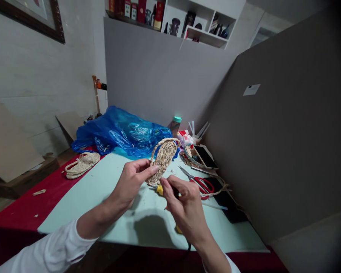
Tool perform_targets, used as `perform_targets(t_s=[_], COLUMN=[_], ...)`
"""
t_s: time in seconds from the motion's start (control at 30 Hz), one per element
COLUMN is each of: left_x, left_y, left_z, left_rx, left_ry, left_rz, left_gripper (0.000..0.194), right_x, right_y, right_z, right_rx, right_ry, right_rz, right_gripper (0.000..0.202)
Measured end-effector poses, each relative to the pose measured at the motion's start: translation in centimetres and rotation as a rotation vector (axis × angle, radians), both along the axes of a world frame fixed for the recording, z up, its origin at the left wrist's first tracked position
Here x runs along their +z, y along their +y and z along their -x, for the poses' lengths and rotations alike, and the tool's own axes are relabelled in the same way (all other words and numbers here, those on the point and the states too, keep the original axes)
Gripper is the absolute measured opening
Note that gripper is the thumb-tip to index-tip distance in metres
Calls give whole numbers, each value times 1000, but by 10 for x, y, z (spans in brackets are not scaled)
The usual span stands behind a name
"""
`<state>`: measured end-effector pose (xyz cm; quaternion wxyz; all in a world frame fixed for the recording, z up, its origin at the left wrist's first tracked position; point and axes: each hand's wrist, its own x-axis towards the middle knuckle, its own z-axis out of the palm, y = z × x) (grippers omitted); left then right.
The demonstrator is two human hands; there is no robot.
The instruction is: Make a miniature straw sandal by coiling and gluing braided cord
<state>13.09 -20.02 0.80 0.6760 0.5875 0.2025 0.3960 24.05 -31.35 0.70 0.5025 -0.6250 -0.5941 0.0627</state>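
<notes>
My left hand (135, 176) pinched the braided oval (165, 158), while my right hand (183, 203) curled almost shut just beside its lower end.

Scissors (197, 180) lie right of the braided piece (165, 157).

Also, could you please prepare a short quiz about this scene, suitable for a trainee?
1. What does the left hand pinch: (a) the picture frame, (b) the woven oval piece, or (c) the wall shelf?
2. True or false: the handles of the scissors are red.
3. Fill the gap: the jar beside the blue plastic has a ____ lid.
Key: 1 b; 2 true; 3 green
</notes>
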Motion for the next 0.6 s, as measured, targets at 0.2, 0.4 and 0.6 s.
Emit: perform_targets(t_s=[0.2, 0.4, 0.6], left_x=[5, 7, 16], left_y=[20, 26, 28], left_z=[-2, -3, -3], left_rx=[-54, -116, -156], left_ry=[24, 31, 67], left_rz=[206, 291, 194], left_gripper=[18, 16, 20], right_x=[-3, -12, 5], right_y=[-36, -55, -92], right_z=[-3, -9, -35], right_rx=[174, 279, 352], right_ry=[230, 456, 274], right_rz=[113, 154, 148], right_gripper=[37, 25, 22])
